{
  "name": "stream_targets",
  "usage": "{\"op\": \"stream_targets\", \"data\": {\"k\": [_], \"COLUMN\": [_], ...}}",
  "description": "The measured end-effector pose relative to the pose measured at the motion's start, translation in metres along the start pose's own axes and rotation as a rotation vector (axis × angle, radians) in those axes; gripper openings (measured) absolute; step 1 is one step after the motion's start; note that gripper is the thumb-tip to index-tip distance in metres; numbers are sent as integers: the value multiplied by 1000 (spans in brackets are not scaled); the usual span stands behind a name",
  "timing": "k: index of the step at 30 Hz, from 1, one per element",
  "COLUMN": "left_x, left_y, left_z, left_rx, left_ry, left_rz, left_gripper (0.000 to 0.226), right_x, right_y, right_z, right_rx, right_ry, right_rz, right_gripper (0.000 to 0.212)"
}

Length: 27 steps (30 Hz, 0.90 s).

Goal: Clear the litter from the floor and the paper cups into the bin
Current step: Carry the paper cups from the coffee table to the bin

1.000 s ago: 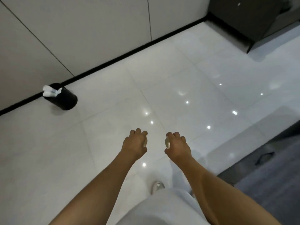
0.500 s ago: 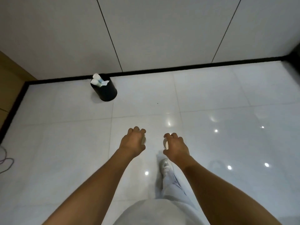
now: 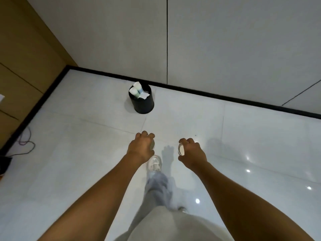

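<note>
A small black round bin (image 3: 144, 103) stands on the white tiled floor near the wall's dark skirting, ahead of me. White paper cups (image 3: 136, 89) and crumpled paper stick out of its top. My left hand (image 3: 141, 147) is shut on a paper cup (image 3: 152, 144), of which only a sliver shows by the fingers. My right hand (image 3: 192, 153) is shut on another paper cup (image 3: 181, 149), its white round end facing left. Both hands are held out over the floor, well short of the bin.
A wooden panel wall (image 3: 26, 58) runs along the left. Thin cables (image 3: 26, 143) lie on the floor beside it, next to a dark object (image 3: 4, 163) at the frame's left edge. My grey trouser leg and white shoe (image 3: 154, 163) step forward between my arms.
The view has swung left and I have walked closer: the bin moved from far left to the centre ahead and looks larger. Both hands keep their cups.
</note>
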<state>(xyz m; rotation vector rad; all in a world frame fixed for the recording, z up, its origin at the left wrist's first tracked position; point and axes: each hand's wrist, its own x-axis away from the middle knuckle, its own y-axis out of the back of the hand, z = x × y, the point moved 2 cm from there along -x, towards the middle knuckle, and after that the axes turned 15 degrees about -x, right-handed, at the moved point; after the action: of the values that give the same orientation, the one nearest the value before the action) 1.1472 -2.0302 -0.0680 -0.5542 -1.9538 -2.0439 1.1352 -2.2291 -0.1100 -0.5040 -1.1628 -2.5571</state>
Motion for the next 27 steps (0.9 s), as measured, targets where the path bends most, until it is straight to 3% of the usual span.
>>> {"op": "stream_targets", "data": {"k": [10,19,27], "left_x": [-180,-300,-425], "left_y": [80,126,167], "left_z": [120,181,232], "left_rx": [37,108,150], "left_ry": [87,152,256], "left_rz": [30,32,49], "left_gripper": [58,59,58], "right_x": [-212,-357,-516], "right_y": [27,53,83], "right_z": [124,184,249], "right_rx": [14,82,156], "right_ry": [39,54,193], "right_rz": [43,125,221], "right_gripper": [57,60,63]}}
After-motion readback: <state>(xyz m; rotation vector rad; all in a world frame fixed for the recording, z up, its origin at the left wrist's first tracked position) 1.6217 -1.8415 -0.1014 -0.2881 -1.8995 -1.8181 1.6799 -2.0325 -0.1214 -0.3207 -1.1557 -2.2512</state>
